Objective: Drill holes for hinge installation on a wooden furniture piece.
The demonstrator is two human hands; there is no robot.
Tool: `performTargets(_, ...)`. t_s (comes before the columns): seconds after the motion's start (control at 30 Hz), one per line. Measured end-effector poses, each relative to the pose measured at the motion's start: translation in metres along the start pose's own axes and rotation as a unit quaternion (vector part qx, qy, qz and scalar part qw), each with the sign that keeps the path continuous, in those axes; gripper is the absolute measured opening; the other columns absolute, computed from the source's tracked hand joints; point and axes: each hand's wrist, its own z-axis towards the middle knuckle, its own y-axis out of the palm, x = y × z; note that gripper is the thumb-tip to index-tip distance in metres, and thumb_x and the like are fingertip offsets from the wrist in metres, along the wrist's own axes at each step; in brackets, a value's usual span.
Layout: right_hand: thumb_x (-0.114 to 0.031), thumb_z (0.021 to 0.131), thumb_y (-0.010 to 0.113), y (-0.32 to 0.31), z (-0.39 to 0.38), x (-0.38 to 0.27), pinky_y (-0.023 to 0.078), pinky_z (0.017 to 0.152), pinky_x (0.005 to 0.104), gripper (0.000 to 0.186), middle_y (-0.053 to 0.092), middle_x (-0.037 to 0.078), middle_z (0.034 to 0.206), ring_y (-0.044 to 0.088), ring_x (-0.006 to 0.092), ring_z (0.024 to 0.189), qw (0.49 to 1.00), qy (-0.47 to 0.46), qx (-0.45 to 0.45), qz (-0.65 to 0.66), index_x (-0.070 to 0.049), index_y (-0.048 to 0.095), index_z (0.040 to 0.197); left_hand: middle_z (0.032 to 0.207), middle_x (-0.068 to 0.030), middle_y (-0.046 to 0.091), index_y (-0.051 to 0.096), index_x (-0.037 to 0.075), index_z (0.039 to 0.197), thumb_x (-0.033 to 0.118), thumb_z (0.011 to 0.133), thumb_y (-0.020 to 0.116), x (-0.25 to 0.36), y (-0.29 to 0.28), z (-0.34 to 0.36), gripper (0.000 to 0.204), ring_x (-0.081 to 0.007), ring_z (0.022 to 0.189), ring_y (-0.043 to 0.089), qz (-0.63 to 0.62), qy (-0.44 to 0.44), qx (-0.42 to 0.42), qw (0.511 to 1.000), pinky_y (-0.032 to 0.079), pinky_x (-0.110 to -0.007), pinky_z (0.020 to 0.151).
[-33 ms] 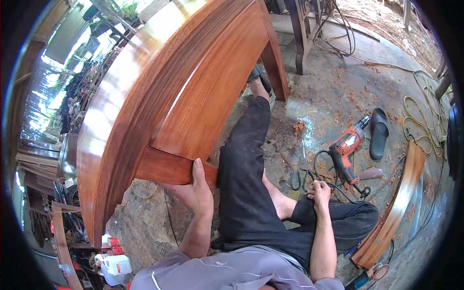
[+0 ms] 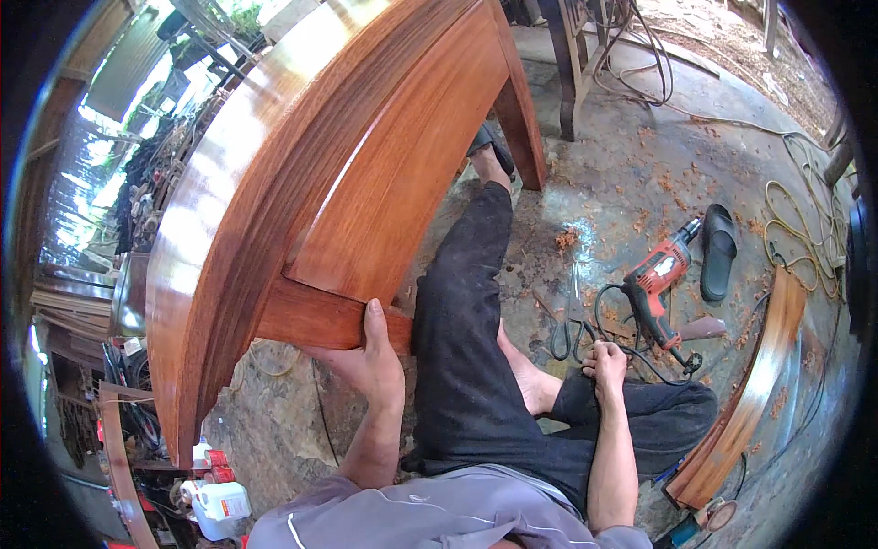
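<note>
Polished reddish-brown wooden table at the person's left, left hand gripping its near leg, thumb on the face, right hand curled, whether holding anything cannot be told, scissors just beside it, red-and-black power drill, black sandal beyond.

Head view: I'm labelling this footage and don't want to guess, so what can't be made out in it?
All in the head view:
- Left hand: fingertips, hidden behind the wooden leg.
- Right hand: whether it pinches something small, hidden by its own curled fingers.
- Wooden furniture piece: far end of its top, cut off by the upper edge.
- Teal power tool: lower part, cut off by the bottom edge.
</note>
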Motion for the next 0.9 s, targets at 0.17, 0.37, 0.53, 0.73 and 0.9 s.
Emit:
performTargets(0.17, -0.020, 0.098, 0.059, -0.0002, -0.0001, -0.0003, 0.045, 0.047, 0.0248, 0.019, 0.059, 0.004, 0.075, 0.057, 0.0125, 0.058, 1.000, -0.007, 0.002, -0.021, -0.001, 0.060, 0.096, 0.150, -0.0267, 0.031, 0.006, -0.003, 0.154, 0.013, 0.085, 0.078, 0.0012, 0.0012, 0.0020, 0.101, -0.0347, 0.137, 0.039, -0.061, -0.024, -0.008, 0.998, 0.036, -0.049, 0.113)
performTargets(0.37, -0.021, 0.098, 0.058, -0.0005, -0.0017, -0.0018, 0.050, 0.051, 0.0265, 0.023, 0.062, 0.007, 0.079, 0.064, 0.0148, 0.063, 0.999, -0.018, 0.008, -0.049, 0.002, 0.061, 0.103, 0.151, -0.0266, 0.029, 0.005, -0.002, 0.154, 0.012, 0.084, 0.079, 0.0007, -0.0021, -0.0009, 0.103, -0.0354, 0.137, 0.039, -0.017, -0.022, -0.019, 0.999, 0.036, -0.049, 0.114)
performTargets(0.53, -0.021, 0.098, 0.058, 0.0000, -0.0031, -0.0025, 0.050, 0.051, 0.0261, 0.022, 0.063, 0.006, 0.080, 0.064, 0.0145, 0.063, 0.999, -0.012, 0.008, -0.044, 0.001, 0.061, 0.102, 0.153, -0.0268, 0.027, 0.004, -0.002, 0.155, 0.010, 0.083, 0.079, -0.0012, -0.0028, -0.0003, 0.104, -0.0361, 0.139, 0.037, -0.013, -0.008, -0.019, 1.000, 0.034, -0.049, 0.115)
performTargets(0.73, -0.022, 0.098, 0.058, -0.0001, 0.0004, 0.0006, 0.048, 0.048, 0.0253, 0.021, 0.060, 0.005, 0.076, 0.059, 0.0127, 0.058, 0.999, -0.015, 0.005, -0.042, -0.001, 0.060, 0.096, 0.150, -0.0261, 0.032, 0.009, -0.004, 0.153, 0.008, 0.085, 0.077, 0.0005, 0.0028, 0.0003, 0.097, -0.0344, 0.137, 0.038, -0.038, 0.007, -0.006, 0.999, 0.034, -0.049, 0.114)
performTargets(0.9, -0.020, 0.098, 0.058, 0.0002, 0.0017, 0.0020, 0.047, 0.047, 0.0248, 0.020, 0.060, 0.005, 0.075, 0.059, 0.0126, 0.057, 0.999, -0.018, 0.012, -0.050, 0.000, 0.060, 0.097, 0.149, -0.0269, 0.034, 0.010, -0.004, 0.153, 0.011, 0.085, 0.078, 0.0029, 0.0031, -0.0016, 0.096, -0.0362, 0.135, 0.042, -0.026, 0.012, -0.009, 1.000, 0.036, -0.049, 0.114)
